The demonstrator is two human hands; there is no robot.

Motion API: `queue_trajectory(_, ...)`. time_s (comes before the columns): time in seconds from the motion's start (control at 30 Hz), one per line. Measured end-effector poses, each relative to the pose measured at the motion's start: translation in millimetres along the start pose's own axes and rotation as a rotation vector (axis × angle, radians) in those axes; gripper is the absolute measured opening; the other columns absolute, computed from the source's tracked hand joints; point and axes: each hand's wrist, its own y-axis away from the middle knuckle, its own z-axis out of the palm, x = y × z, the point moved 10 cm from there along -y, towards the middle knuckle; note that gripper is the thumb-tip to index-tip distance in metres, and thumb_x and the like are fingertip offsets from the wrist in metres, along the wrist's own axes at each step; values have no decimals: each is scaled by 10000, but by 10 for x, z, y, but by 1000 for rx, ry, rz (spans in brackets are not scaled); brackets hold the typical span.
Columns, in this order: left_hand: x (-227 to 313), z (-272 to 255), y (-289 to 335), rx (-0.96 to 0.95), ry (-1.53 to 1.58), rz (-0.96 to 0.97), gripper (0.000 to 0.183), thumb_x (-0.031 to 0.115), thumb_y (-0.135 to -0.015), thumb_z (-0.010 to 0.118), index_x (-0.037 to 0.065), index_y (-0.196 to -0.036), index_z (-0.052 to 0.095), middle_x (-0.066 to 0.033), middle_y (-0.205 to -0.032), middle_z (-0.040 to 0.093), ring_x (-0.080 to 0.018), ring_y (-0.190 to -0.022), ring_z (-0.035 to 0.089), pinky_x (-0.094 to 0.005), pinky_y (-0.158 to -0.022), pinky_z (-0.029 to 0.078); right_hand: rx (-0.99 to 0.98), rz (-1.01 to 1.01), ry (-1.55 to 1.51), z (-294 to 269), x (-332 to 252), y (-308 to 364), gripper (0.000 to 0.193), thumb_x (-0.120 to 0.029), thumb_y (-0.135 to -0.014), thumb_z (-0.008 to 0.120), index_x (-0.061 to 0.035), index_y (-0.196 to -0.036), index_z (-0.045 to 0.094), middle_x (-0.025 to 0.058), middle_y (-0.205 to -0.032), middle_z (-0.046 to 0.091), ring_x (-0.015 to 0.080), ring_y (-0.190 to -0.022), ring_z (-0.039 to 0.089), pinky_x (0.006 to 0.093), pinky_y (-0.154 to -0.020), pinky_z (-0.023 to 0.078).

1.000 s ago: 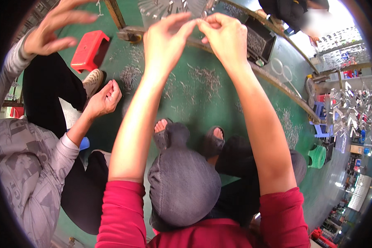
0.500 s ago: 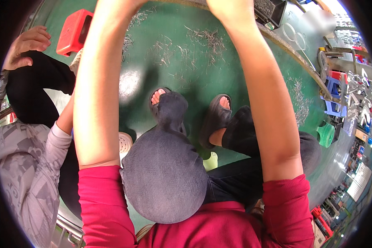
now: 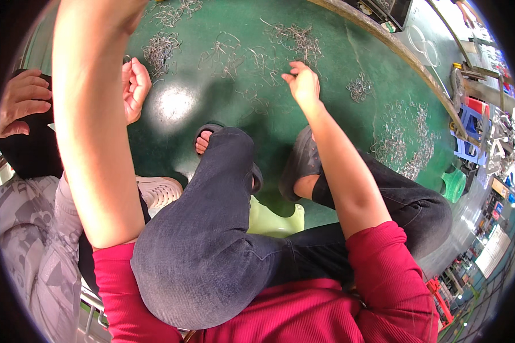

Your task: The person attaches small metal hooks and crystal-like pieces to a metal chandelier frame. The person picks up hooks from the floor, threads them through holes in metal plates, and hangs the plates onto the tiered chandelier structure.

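Note:
My right hand (image 3: 303, 84) reaches down over the green floor (image 3: 337, 137), fingers curled together close to scattered thin metal wire pieces (image 3: 294, 37). Whether a wire sits between the fingers is too small to tell. My left forearm (image 3: 91, 120) rises to the top edge of the picture and its hand is cut off there. Beside that forearm a co-worker's hand (image 3: 134, 86) is half closed near another wire heap (image 3: 160, 48). My knees in dark jeans (image 3: 212, 228) and my sandalled feet (image 3: 303, 163) are below.
A co-worker in grey patterned clothes (image 3: 23, 240) sits at my left, with a second hand (image 3: 20, 103) on a dark trouser leg. A pale green stool (image 3: 274, 217) is under me. More wire heaps (image 3: 406, 143) lie right. A curved wooden edge (image 3: 418, 63) and cluttered racks (image 3: 486, 131) border the floor.
The view has tilted further down. My right hand has dropped from overhead to the floor by the wires. My left arm stays raised. The red stool has left the picture.

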Motion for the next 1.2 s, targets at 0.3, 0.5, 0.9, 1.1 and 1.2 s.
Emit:
queue_trajectory(0.3, -52, -307, 82, -21, -40, -32, 170, 161, -825, 646, 17, -911, 675, -53, -778, 672, -91, -684, 623, -209, -602, 451, -286, -373, 140, 891, -377, 1103, 124, -170, -763, 629, -73, -829, 592, 98, -850, 556, 302, -806, 600, 415, -656, 493)
queue_trajectory(0.5, -245, -533, -113, -126, -3, -166, 198, 186, -828, 647, 36, -953, 680, -33, -852, 668, -91, -777, 596, -226, -704, 457, -275, -266, -77, 718, -739, 856, 82, -47, -812, 509, -26, -891, 522, 169, -898, 538, 345, -867, 573, 431, -743, 463)
queue_trajectory(0.9, -407, -322, -221, -172, 134, -312, 233, 181, -828, 659, 36, -1010, 669, -36, -979, 659, -97, -844, 604, -237, -800, 477, 18, -402, -1207, -1751, -2795, -42, 194, 26, -806, 603, -17, -956, 487, 72, -802, 607, 127, -707, 623, 233, -568, 500)
queue_trajectory(1.1, -355, -363, -201, -124, 114, -293, 217, 177, -817, 672, 47, -991, 681, -24, -928, 667, -82, -776, 586, -229, -761, 474, 237, -479, -1062, -1824, -2911, 0, 224, 4, -780, 642, -34, -936, 485, 60, -778, 623, 117, -730, 618, 226, -587, 497)
queue_trajectory(1.2, -379, -342, -213, -94, 130, -293, 213, 169, -812, 677, 44, -985, 682, -25, -914, 667, -81, -768, 586, -223, -750, 473, 226, -482, -1072, -1755, -2883, 18, 232, 1, -781, 645, -37, -943, 483, 58, -797, 619, 117, -743, 611, 227, -609, 496)
